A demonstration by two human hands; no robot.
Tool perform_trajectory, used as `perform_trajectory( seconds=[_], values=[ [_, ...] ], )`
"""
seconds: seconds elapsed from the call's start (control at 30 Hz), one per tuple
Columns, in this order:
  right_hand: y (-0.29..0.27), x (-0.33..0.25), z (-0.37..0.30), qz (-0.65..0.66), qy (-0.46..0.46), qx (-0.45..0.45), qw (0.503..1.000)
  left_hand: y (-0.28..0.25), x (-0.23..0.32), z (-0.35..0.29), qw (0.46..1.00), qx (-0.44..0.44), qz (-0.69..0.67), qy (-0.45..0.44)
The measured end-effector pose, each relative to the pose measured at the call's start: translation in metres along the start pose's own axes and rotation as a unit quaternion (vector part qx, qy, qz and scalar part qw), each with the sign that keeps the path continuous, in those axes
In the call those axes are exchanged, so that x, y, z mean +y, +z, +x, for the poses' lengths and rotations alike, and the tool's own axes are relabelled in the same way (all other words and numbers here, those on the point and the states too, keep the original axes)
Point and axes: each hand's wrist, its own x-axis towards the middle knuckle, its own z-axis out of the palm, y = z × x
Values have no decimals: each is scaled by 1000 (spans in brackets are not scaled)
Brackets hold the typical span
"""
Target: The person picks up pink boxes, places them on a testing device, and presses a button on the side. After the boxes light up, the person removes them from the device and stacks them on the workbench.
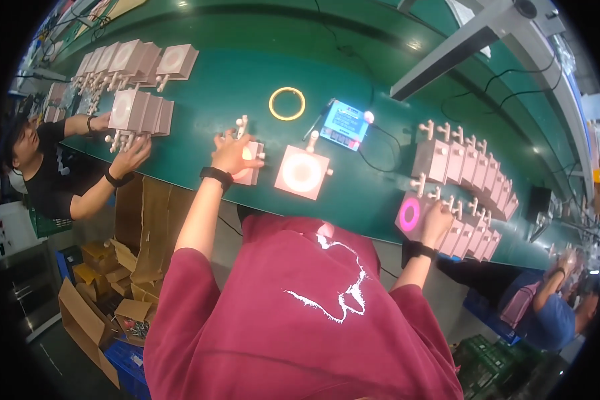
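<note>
My left hand (229,157) grips a pink box-shaped device (254,175) from above, partly covering its warm glowing face; a peg-like knob stands up by the fingers. Just right of it, a second pink device (287,181) lies on the green table, its round ring glowing white, with pegs at its top and right side. Farther right, my right hand (437,223) is closed on the edge of a pink device (403,225) whose ring shines magenta. That one stands at the left end of a row of similar devices (465,235); the fingertips are partly hidden.
A yellow ring (271,107) lies beyond the white-lit device, beside a small blue-screened box (345,124) with cables. More pink devices (455,160) stand behind the right row. At left a co-worker's hands (132,155) hold stacked pink devices (128,111). A metal arm (447,57) overhangs the table.
</note>
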Motion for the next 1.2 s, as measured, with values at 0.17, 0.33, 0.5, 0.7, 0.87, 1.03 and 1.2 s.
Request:
perform_trajectory(
  seconds=[0.17, 0.33, 0.5, 0.7, 0.87, 1.03, 1.2],
  values=[
    [-6, -15, -5, -24, 31, -13, 999, -5, 6, 2, 999, -31, -31, -13],
    [4, -30, -2, -60, 52, -42, 996, 5, -23, 12, 999, -26, 10, 40],
    [4, -46, 1, -79, 110, -52, 989, -14, -5, -7, 996, -10, -16, 84],
    [4, -46, 3, -94, 101, -70, 988, -18, -2, -23, 992, -17, 14, 128],
    [-4, -44, -9, -4, 93, -71, 993, -20, 20, -25, 994, -40, 73, 71],
    [-3, -11, -36, 29, -170, 9, 985, -13, -13, -23, 965, 94, 50, 239],
    [-37, -21, -64, -195, -42, 36, 979, -21, 6, -26, 975, 65, 88, 196]
  ],
)
